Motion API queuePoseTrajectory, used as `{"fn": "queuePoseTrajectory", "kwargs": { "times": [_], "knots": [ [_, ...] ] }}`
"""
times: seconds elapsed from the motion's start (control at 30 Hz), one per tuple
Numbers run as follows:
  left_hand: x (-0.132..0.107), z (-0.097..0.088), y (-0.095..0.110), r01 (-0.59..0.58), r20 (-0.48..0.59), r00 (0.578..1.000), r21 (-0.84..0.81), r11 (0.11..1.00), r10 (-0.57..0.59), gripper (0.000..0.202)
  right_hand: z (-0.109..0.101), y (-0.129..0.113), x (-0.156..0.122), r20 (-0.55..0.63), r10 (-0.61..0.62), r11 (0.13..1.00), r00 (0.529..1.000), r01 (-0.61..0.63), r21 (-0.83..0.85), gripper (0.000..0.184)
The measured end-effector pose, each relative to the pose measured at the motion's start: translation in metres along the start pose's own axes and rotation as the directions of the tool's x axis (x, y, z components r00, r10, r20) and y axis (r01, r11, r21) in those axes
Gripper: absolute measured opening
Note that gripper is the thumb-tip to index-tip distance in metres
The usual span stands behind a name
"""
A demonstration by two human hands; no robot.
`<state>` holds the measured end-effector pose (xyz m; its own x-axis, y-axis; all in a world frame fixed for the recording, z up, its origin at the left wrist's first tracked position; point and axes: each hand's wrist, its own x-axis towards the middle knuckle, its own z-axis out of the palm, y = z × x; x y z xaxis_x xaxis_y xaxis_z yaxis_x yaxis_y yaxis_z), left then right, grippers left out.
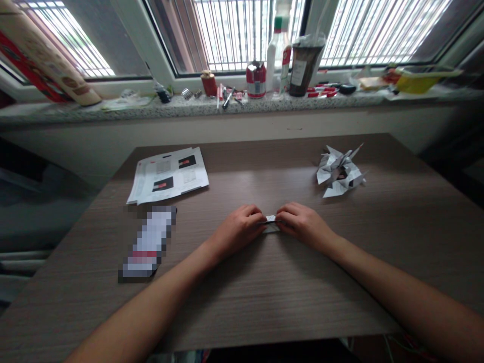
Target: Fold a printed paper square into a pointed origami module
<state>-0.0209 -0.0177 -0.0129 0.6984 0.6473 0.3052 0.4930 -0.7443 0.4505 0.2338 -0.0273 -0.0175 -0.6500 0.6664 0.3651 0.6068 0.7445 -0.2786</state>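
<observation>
Both my hands meet over the middle of the table around a small piece of folded white paper (271, 227). My left hand (245, 227) grips its left end with the fingers closed. From the other side, my right hand (302, 224) pinches the right end. Only the paper's middle shows between the fingertips; its ends are covered. At the far right lies a cluster of folded paper pieces (335, 184) with pointed tips. A stack of printed sheets (170, 176) rests at the far left of the table.
A phone (149, 242), pixelated, lies left of my hands on the brown wooden table (249, 297). On the windowsill (181, 108) behind stand a red can (256, 80), a bottle (276, 55), a dark drink cup (302, 68), pens and a yellow container (416, 83).
</observation>
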Motion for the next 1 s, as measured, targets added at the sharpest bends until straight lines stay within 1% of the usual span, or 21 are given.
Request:
{"fn": "queuePoseTrajectory", "kwargs": {
  "times": [0.23,0.43,0.6,0.67,0.73,0.87,1.0],
  "knots": [
    [0.002,0.005,0.003,0.080,-0.025,0.996,-0.012,0.997,-0.080,0.007,0.000,0.000,-0.001,0.015,-0.016,0.998,1.000,0.017,-0.059,0.014],
    [0.003,0.006,0.008,0.073,-0.022,0.997,0.064,0.995,-0.071,0.011,-0.002,-0.003,-0.002,0.049,-0.043,0.989,0.998,0.049,-0.137,0.016],
    [0.003,0.007,0.011,0.054,-0.029,0.998,0.110,0.992,-0.052,0.011,-0.008,-0.004,-0.002,0.075,-0.097,0.987,0.992,0.106,-0.118,0.016],
    [0.002,0.006,0.012,0.033,-0.021,0.999,0.145,0.989,-0.031,0.009,-0.009,-0.004,-0.003,0.075,-0.127,0.986,0.989,0.134,-0.099,0.018],
    [0.001,0.004,0.012,-0.016,0.004,1.000,0.171,0.985,0.016,0.006,-0.011,-0.004,-0.006,0.075,-0.146,0.985,0.986,0.152,-0.086,0.019],
    [-0.006,-0.002,0.009,-0.128,0.069,0.991,0.164,0.978,0.118,0.016,-0.015,-0.004,-0.010,0.094,-0.147,0.985,0.985,0.154,-0.076,0.021],
    [-0.011,-0.008,0.008,-0.164,0.094,0.984,0.137,0.977,0.152,0.027,-0.016,0.002,-0.014,0.071,-0.143,0.987,0.987,0.147,-0.059,0.025]
  ]
}}
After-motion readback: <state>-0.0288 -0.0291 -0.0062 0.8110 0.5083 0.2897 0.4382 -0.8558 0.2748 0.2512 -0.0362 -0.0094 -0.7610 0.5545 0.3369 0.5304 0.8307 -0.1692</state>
